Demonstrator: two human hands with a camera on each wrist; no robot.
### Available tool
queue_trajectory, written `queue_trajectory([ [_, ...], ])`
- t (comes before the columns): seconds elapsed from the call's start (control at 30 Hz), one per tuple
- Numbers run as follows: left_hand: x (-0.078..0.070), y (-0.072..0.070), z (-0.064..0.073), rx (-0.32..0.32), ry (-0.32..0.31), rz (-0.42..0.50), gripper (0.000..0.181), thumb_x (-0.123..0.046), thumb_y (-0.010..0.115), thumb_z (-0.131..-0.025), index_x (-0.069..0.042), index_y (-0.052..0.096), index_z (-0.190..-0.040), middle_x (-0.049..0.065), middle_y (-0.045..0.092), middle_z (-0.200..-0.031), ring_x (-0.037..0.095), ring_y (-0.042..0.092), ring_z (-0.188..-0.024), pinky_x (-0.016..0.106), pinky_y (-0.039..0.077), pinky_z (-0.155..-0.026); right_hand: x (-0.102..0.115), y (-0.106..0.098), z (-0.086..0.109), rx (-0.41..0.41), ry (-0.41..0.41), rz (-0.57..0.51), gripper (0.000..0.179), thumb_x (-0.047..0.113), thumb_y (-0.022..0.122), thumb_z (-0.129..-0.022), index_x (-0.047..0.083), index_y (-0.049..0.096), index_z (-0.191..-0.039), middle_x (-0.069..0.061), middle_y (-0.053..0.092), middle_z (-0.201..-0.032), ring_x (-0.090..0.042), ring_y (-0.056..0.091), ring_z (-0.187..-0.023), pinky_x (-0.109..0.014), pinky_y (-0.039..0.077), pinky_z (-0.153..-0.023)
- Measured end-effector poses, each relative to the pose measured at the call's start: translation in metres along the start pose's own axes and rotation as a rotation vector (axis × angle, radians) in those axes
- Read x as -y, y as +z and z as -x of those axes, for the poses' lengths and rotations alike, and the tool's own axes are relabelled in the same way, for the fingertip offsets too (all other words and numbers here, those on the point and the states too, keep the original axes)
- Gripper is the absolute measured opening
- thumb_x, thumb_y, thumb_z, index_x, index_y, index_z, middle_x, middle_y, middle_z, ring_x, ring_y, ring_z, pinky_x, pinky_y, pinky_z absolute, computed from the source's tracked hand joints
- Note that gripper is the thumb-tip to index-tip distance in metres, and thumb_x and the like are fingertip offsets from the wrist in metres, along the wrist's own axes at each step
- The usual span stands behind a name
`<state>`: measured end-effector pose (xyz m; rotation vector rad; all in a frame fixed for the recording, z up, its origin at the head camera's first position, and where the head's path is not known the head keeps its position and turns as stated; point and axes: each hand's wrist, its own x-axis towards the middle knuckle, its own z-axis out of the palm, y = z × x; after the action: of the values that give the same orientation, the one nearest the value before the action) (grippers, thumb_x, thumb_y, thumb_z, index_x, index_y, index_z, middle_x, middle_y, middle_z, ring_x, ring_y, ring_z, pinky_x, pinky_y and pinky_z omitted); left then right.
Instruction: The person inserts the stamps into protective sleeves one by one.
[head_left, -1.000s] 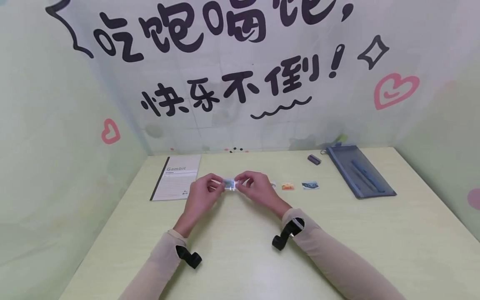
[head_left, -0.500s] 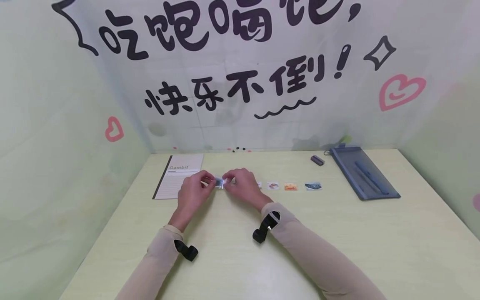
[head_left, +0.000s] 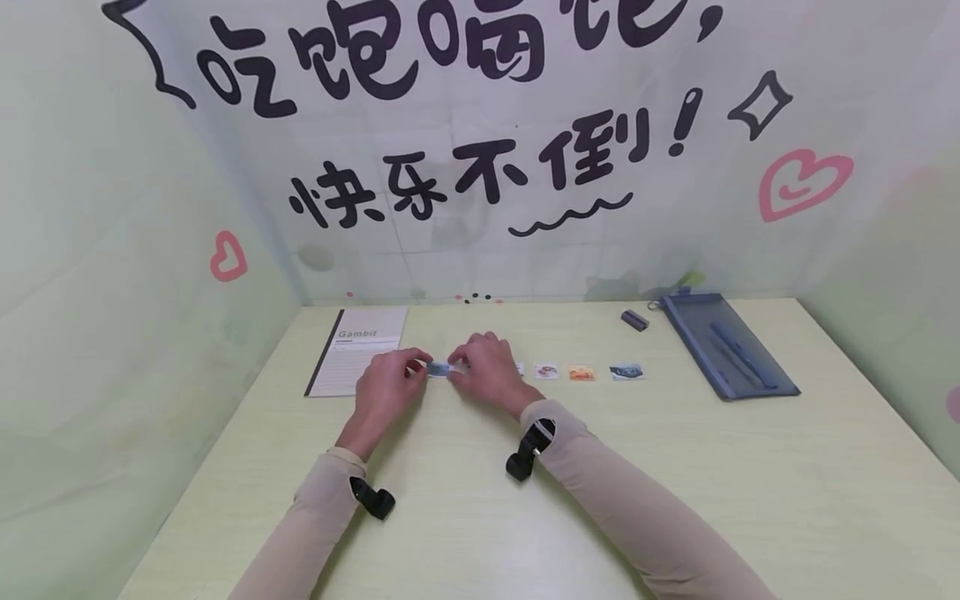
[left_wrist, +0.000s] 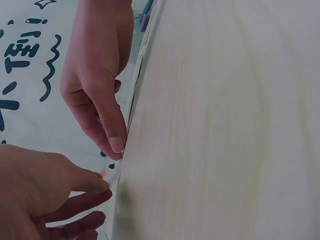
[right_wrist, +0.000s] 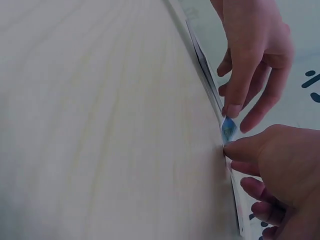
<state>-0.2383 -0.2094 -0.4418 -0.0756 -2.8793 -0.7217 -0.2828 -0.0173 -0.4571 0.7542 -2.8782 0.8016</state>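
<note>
In the head view, a small blue picture stamp [head_left: 438,369] lies between the fingertips of both hands, low over the table. The left hand [head_left: 387,379] pinches its left end, with its thumb on the near side. At the other end, the right hand [head_left: 483,371] pinches the stamp between thumb and forefinger. The right wrist view shows the stamp [right_wrist: 228,129] slightly bent between the two thumbs. To the right lie an orange stamp [head_left: 581,372], a dark blue one [head_left: 627,372] and a pale one [head_left: 547,370]; another is partly hidden by the right hand.
A notebook [head_left: 360,350] marked Gambit lies behind the left hand, its lower corner covered. Far right is a blue mesh zip pouch [head_left: 727,346] with pens inside, beside a small dark block [head_left: 634,320]. A printed cloth wall [head_left: 465,267] rises behind the table [head_left: 450,500].
Both hands have shifted left with the blue stamp, then lowered it a little towards the table. The pale stamp has come into fuller view beside the right hand.
</note>
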Motion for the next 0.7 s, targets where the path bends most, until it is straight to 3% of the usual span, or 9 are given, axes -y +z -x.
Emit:
queue_trajectory([
  [0.23,0.003,0.003,0.0,0.037,0.069,-0.073,0.014,-0.014,0.083,-0.095,-0.015,0.087,-0.109,0.006,0.08,-0.11,0.027,0.067,-0.104,0.044,0.055,-0.083,0.001,-0.002,0.001,0.0,-0.02,0.008,0.026,0.035,0.082,-0.098,0.02,0.084,-0.119,-0.005,0.071,-0.118,-0.025,0.055,-0.111,-0.044,0.042,-0.096],
  [0.5,0.004,0.004,-0.002,0.031,0.088,-0.075,0.014,-0.014,0.083,-0.095,-0.016,0.087,-0.109,0.008,0.078,-0.111,0.031,0.068,-0.109,0.048,0.056,-0.088,-0.002,0.002,-0.001,-0.017,-0.011,-0.013,0.027,0.036,0.081,-0.099,0.021,0.083,-0.121,-0.006,0.072,-0.122,-0.027,0.056,-0.114,-0.045,0.042,-0.098],
  [0.7,0.005,0.006,-0.002,0.025,0.084,-0.033,0.016,-0.013,0.083,-0.095,-0.014,0.085,-0.111,0.007,0.079,-0.113,0.03,0.068,-0.11,0.049,0.056,-0.092,-0.012,-0.003,0.005,-0.08,0.011,-0.142,0.032,0.037,0.078,-0.101,0.018,0.079,-0.127,-0.007,0.074,-0.121,-0.027,0.059,-0.116,-0.049,0.043,-0.102],
])
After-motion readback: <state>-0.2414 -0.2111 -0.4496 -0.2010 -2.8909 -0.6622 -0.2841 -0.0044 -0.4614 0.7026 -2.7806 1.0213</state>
